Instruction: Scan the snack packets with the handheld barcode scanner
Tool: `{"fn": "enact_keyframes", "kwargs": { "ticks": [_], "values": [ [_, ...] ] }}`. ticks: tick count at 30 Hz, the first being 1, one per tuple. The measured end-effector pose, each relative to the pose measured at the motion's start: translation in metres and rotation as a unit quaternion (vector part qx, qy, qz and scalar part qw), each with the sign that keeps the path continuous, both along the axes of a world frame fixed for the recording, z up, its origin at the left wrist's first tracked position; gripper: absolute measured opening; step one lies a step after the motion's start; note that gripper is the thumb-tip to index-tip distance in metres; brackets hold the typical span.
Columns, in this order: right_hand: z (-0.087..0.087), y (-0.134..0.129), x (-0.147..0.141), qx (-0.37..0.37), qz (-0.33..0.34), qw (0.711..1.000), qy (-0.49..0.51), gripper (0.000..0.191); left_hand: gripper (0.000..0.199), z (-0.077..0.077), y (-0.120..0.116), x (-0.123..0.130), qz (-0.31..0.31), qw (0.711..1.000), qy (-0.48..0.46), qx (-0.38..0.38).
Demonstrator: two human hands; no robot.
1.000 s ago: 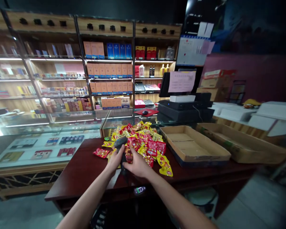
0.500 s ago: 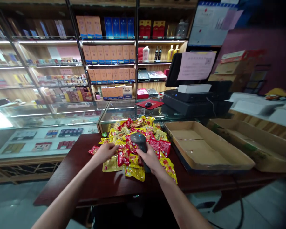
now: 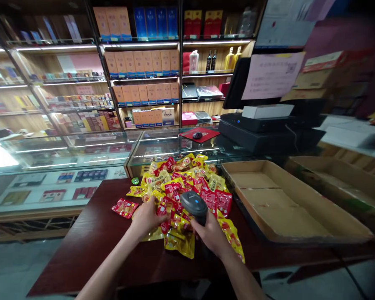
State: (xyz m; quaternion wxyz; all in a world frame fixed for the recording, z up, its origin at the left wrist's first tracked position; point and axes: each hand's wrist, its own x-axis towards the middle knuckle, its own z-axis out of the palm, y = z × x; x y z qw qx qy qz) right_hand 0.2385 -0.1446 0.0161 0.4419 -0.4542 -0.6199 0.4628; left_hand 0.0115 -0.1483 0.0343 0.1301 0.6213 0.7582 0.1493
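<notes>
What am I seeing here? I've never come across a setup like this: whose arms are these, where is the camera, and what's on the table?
There is no machine: these are one person's bare arms, seen from a camera worn on their head, looking forward and down. The right hand holds a dark handheld scanner. The left hand is at the left side of a pile of red and yellow packets; whether it grips one is hard to tell. The pile lies on a dark reddish table, with an open cardboard tray to its right. Behind are a glass counter and shelves of boxes.
</notes>
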Motion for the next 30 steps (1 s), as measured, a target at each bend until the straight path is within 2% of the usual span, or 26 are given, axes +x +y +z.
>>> {"fn": "enact_keyframes", "kwargs": {
  "ticks": [2,3,6,10,13,18,21,23,26,30],
  "values": [
    [0.000,0.001,0.000,0.001,-0.016,1.000,0.020,0.027,0.050,0.003,0.010,-0.014,-0.035,0.997,-0.062,-0.014],
    [0.001,0.001,-0.001,0.001,-0.024,0.999,0.025,0.027,0.046,0.005,0.016,-0.022,-0.059,0.992,-0.107,-0.044],
    [0.004,0.003,-0.003,0.005,-0.044,0.999,0.025,0.026,0.045,0.012,0.036,-0.040,-0.105,0.949,-0.284,-0.086],
    [0.010,0.010,-0.009,0.005,-0.056,0.998,0.015,0.031,0.042,0.018,0.060,-0.047,-0.048,0.861,-0.496,-0.102],
    [0.018,0.015,-0.015,0.005,-0.057,0.998,0.015,0.033,0.045,0.019,0.076,-0.042,0.006,0.794,-0.601,-0.095],
    [0.025,0.015,-0.026,0.001,-0.057,0.998,0.020,0.033,0.038,0.024,0.102,-0.034,0.042,0.739,-0.669,-0.068],
    [0.023,0.012,-0.028,-0.006,-0.061,0.998,0.023,0.033,0.035,0.026,0.111,-0.030,0.041,0.720,-0.690,-0.062],
    [0.022,0.014,-0.028,-0.012,-0.069,0.997,0.037,0.033,0.035,0.025,0.112,-0.028,0.032,0.717,-0.693,-0.059],
    [0.025,0.026,-0.027,-0.020,-0.088,0.993,0.069,0.035,0.036,0.020,0.107,-0.023,0.013,0.736,-0.674,-0.062],
    [0.040,0.058,-0.029,-0.068,-0.117,0.980,0.145,0.035,0.040,0.016,0.096,-0.013,-0.022,0.772,-0.630,-0.075]
  ]
}}
